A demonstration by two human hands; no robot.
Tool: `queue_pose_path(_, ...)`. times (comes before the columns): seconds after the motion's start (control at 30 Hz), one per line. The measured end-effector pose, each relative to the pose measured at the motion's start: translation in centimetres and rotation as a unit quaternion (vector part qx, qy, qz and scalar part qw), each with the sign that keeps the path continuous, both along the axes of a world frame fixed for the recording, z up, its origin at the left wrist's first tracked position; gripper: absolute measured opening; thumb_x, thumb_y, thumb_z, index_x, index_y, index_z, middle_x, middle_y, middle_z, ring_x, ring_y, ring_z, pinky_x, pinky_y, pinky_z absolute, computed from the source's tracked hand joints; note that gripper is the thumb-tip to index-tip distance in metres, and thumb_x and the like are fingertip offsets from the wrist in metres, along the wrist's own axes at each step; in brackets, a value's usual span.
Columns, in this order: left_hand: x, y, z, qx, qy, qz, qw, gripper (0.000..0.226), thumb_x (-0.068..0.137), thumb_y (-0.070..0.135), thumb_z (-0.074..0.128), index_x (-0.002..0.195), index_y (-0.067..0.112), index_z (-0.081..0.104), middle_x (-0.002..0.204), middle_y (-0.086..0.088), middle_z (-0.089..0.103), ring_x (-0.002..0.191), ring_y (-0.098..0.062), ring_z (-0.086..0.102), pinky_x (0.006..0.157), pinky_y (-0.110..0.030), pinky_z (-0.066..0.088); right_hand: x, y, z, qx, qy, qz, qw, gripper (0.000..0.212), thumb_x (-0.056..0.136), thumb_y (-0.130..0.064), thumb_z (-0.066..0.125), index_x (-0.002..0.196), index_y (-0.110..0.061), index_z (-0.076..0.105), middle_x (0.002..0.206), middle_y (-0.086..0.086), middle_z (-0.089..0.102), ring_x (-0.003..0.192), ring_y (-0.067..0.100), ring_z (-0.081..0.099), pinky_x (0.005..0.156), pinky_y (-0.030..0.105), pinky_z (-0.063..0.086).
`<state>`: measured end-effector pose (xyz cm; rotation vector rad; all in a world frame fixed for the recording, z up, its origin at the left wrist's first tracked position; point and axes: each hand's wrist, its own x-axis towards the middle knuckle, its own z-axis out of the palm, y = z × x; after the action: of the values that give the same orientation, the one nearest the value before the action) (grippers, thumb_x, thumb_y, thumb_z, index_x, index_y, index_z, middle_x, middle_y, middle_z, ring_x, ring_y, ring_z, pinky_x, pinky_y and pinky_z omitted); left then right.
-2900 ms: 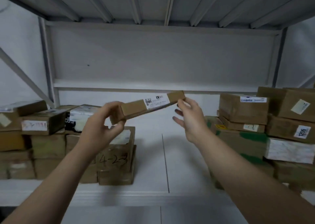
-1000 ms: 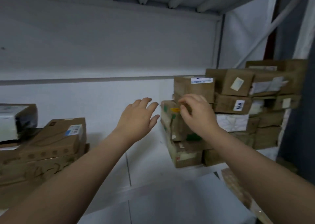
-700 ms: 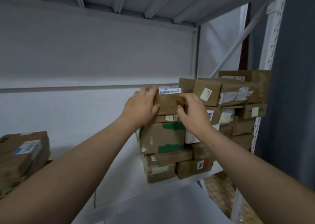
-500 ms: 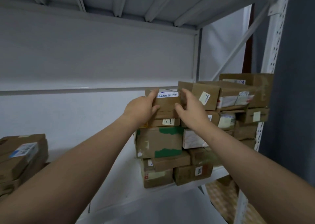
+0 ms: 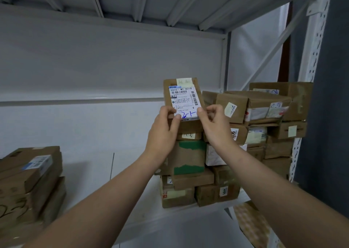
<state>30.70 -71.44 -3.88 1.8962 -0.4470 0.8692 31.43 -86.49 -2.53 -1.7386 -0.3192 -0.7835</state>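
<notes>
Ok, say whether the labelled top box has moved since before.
Yes. The labelled box lay flat; now it stands tipped up above the green-taped box, left hand and right hand gripping its lower end.

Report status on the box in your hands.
Left hand and right hand both grip the box low down. Upright, label toward the camera. Just beneath it, stack of boxes.

White shipping label (image 5: 184, 102) on the upright cardboard box (image 5: 188, 127) reads "501E- M1 A21B" above barcodes, with "2-1" handwritten in blue ink at its foot. A sideways sticker (image 5: 234, 134) on a stacked box (image 5: 242, 134) just right shows "206". Smaller print is unreadable.
</notes>
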Motion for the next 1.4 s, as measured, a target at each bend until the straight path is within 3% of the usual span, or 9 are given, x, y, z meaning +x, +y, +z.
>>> queue_pose_path(0.13,-0.6,0.1,0.3,-0.11,0.025,-0.018,0.994,0.017,0.096,0.035,0.051,0.094,0.033,0.034,0.093,0.024,0.053,0.079,0.016,0.059,0.053,-0.009,0.047,-0.4,0.0,-0.8,0.03,-0.004,0.036,0.999,0.024,0.094,-0.029,0.059,0.108,-0.021,0.041,0.108,-0.004,0.065,0.095,0.001,0.063,0.074,0.018,0.054)
queue_pose_path(0.3,-1.1,0.5,1.0,-0.145,0.026,-0.018,0.989,0.047,0.096,0.037,0.05,0.139,0.027,0.036,0.112,0.014,0.049,0.087,0.009,0.056,0.061,-0.006,0.048,-1.4,0.2,-1.3,0.019,-0.01,0.054,0.998,0.04,0.094,-0.02,0.058,0.127,-0.029,0.037,0.112,-0.015,0.056,0.103,-0.006,0.055,0.074,0.008,0.048)
queue_pose_path(0.37,-1.7,0.5,1.1,-0.134,-0.004,-0.026,0.991,0.043,0.097,0.036,0.048,0.138,0.025,0.043,0.118,0.008,0.045,0.093,0.016,0.053,0.068,-0.002,0.046,-1.8,0.4,-1.4,0.017,-0.015,0.073,0.997,0.051,0.094,-0.017,0.057,0.137,-0.029,0.033,0.123,-0.01,0.054,0.112,0.0,0.053,0.084,0.013,0.048)
queue_pose_path(0.47,-2.8,0.5,1.2,-0.158,-0.037,-0.063,0.985,0.031,0.094,0.039,0.053,0.124,0.031,0.048,0.124,0.004,0.048,0.109,0.005,0.053,0.083,-0.018,0.052,-2.5,0.4,-1.2,0.05,-0.041,0.107,0.992,0.036,0.094,-0.027,0.056,0.123,-0.034,0.037,0.132,0.001,0.05,0.116,0.005,0.053,0.092,0.026,0.05)
queue_pose_path(0.53,-3.7,0.3,1.2,-0.192,-0.026,-0.131,0.972,0.028,0.091,0.041,0.054,0.114,0.028,0.043,0.119,-0.001,0.057,0.108,-0.011,0.061,0.077,-0.028,0.056,-3.1,0.3,-0.9,0.07,-0.063,0.134,0.987,0.02,0.095,-0.034,0.054,0.107,-0.034,0.038,0.119,0.003,0.054,0.099,-0.003,0.06,0.077,0.018,0.053)
queue_pose_path(0.63,-4.4,-0.3,1.1,-0.23,-0.008,-0.181,0.956,0.019,0.095,0.034,0.05,0.105,0.024,0.037,0.11,-0.012,0.064,0.095,-0.018,0.068,0.065,-0.022,0.055,-3.6,0.3,-0.9,0.089,-0.067,0.158,0.981,0.017,0.095,-0.038,0.052,0.099,-0.033,0.036,0.099,-0.005,0.057,0.08,-0.004,0.065,0.063,0.015,0.051)
queue_pose_path(0.8,-5.1,-0.8,0.5,-0.251,-0.022,-0.169,0.953,0.012,0.097,0.031,0.048,0.101,0.028,0.037,0.107,-0.013,0.065,0.089,-0.016,0.069,0.062,-0.019,0.054,-4.3,0.0,-1.3,0.094,-0.079,0.159,0.98,0.016,0.095,-0.036,0.052,0.099,-0.032,0.037,0.086,-0.014,0.06,0.077,-0.003,0.066,0.061,0.015,0.051)
queue_pose_path(1.03,-6.8,-1.7,-1.3,-0.248,-0.019,-0.196,0.948,0.01,0.098,0.03,0.048,0.1,0.03,0.038,0.104,-0.011,0.066,0.088,-0.016,0.07,0.062,-0.021,0.055,-7.2,-0.6,-3.0,0.101,-0.089,0.135,0.982,0.019,0.092,-0.038,0.052,0.099,-0.029,0.037,0.095,-0.007,0.057,0.079,-0.003,0.064,0.063,0.015,0.051)
queue_pose_path(1.4,-11.4,-6.0,-10.9,-0.255,0.108,-0.273,0.921,0.019,0.087,0.036,0.055,0.1,0.027,0.044,0.101,-0.006,0.067,0.093,-0.02,0.067,0.076,-0.037,0.057,-16.1,-3.7,-12.8,0.198,0.01,-0.023,0.98,0.014,0.095,-0.022,0.055,0.102,-0.02,0.043,0.088,-0.007,0.062,0.079,0.002,0.062,0.067,0.022,0.053)
